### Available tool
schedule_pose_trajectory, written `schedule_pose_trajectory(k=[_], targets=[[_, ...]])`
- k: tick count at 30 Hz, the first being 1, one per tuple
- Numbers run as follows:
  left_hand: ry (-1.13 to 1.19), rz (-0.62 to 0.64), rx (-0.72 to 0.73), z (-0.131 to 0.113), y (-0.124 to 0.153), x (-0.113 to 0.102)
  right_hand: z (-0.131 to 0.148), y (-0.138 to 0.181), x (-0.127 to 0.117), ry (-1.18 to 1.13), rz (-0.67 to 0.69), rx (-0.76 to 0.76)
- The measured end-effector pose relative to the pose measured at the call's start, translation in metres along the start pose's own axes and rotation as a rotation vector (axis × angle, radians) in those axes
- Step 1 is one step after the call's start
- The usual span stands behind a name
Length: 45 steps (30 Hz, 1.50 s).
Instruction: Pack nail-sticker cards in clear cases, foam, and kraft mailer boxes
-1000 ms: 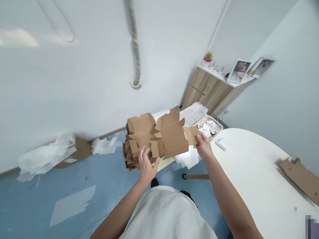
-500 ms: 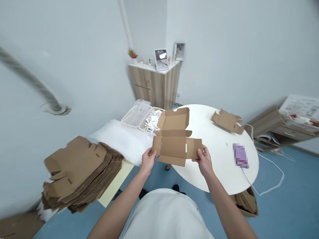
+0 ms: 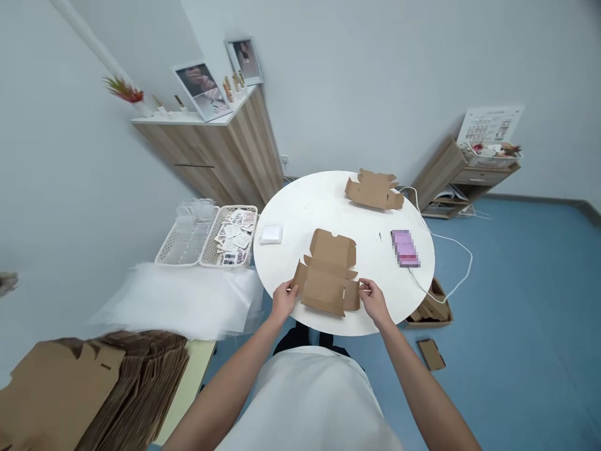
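Observation:
A flat brown cardboard box blank (image 3: 328, 275) lies on the near part of the round white table (image 3: 328, 210), with its side flaps bent upward. My left hand (image 3: 283, 299) grips its left flap with closed fingers. My right hand (image 3: 371, 299) pinches the right flap the same way. A second cardboard blank (image 3: 374, 190) sits at the table's far side. A tall stack of flat blanks (image 3: 89, 391) rests at the lower left.
On the table lie a blurred purple item (image 3: 404, 247) with a white cable and a small white pad (image 3: 271, 234). Two white baskets (image 3: 206, 237) and white foam sheets (image 3: 178, 300) sit to the left. A wooden cabinet (image 3: 220, 147) stands behind. More cardboard (image 3: 429, 310) lies on the blue floor.
The view swung right from the stack to the table. Both hands carried the blank over and set it down on the table, and its side flaps now stand bent up.

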<state>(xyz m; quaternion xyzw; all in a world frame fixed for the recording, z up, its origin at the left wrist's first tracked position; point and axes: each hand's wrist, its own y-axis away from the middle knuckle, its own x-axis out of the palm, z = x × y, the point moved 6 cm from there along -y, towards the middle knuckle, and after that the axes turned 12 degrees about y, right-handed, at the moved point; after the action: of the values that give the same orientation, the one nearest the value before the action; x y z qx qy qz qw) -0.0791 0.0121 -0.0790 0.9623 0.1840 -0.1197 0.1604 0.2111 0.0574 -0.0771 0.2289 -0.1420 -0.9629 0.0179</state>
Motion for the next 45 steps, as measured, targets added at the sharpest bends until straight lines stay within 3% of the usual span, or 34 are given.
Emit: schedule_pose_trajectory(k=[5, 9, 11, 14, 18, 21, 27, 35, 41, 45], targets=[[-0.051, 0.113, -0.055, 0.007, -0.027, 0.023, -0.007, -0.003, 0.005, 0.091, -0.105, 0.022], [-0.105, 0.126, -0.057, 0.012, -0.040, 0.023, -0.013, -0.002, -0.002, 0.200, -0.138, 0.063], [-0.178, 0.105, 0.050, 0.009, -0.038, 0.016, -0.019, -0.002, -0.011, 0.262, -0.192, 0.098], [-0.328, 0.128, 0.340, -0.004, -0.023, 0.009, -0.032, -0.003, -0.023, 0.283, -0.250, 0.169], [-0.510, 0.512, 0.667, -0.010, 0.007, 0.027, -0.049, -0.007, -0.026, 0.161, -0.239, 0.325], [-0.615, 0.652, 0.731, -0.006, 0.015, 0.039, -0.055, -0.014, -0.028, 0.084, -0.231, 0.430], [-0.676, 0.652, 0.690, -0.001, 0.004, 0.052, -0.041, -0.055, -0.028, -0.023, -0.117, 0.390], [-0.797, 0.633, 0.752, -0.012, 0.008, 0.068, -0.017, -0.108, -0.016, 0.152, -0.067, 0.258], [-0.915, 0.535, 0.702, -0.032, -0.003, 0.075, 0.001, -0.116, -0.008, 0.235, 0.009, 0.097], [-1.001, 0.557, 0.628, -0.042, -0.017, 0.086, 0.013, -0.108, -0.005, 0.315, 0.073, 0.009]])
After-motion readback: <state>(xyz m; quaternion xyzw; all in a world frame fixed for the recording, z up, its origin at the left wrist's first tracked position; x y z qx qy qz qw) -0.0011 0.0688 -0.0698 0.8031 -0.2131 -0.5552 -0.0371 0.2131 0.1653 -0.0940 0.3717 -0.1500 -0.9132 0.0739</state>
